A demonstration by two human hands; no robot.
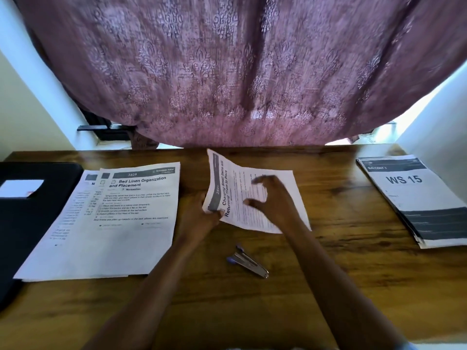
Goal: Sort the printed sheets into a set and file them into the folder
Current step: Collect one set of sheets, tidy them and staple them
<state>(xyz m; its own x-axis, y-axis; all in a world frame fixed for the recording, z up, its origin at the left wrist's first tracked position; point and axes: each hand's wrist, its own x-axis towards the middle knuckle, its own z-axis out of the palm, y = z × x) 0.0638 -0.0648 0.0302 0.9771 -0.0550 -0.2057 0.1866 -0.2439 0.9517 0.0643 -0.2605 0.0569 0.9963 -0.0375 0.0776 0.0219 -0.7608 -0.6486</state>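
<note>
**Fingers of the left hand (pixel 199 218) pinch one sheet (pixel 235 188) at mid-counter**

Fingers and thumb of that hand clamp the sheet's near left corner. The right hand (pixel 274 198) hovers over the page, its fingers (pixel 261 180) half bent and spread, thumb apart, grasping nothing. Motion blur hides whether they touch the paper.

Behind everything, a purple patterned curtain (pixel 240 72) hangs down to the back edge of the wooden counter (pixel 328 274). At the left edge lies a black folder (pixel 38 223) bearing a white label (pixel 21 188). Against its right side is a fanned spread of printed sheets (pixel 121 236), the top one titled "Bed Linen Organization and Placement". Well apart, at the far right, sits a stack (pixel 414 198) headed "WS 15". Between the two forearms, near the person and apart from all paper, lies a small stapler (pixel 249 261).

The pinched sheet is turned a quarter. Its dark header band runs along the left side and its title reads from near to far. Its long axis runs left to right, slanting nearer toward the right. The left edge is lifted and curled.

The header corner sits inside the left pinch, and the page's middle lies under the right palm.
</note>
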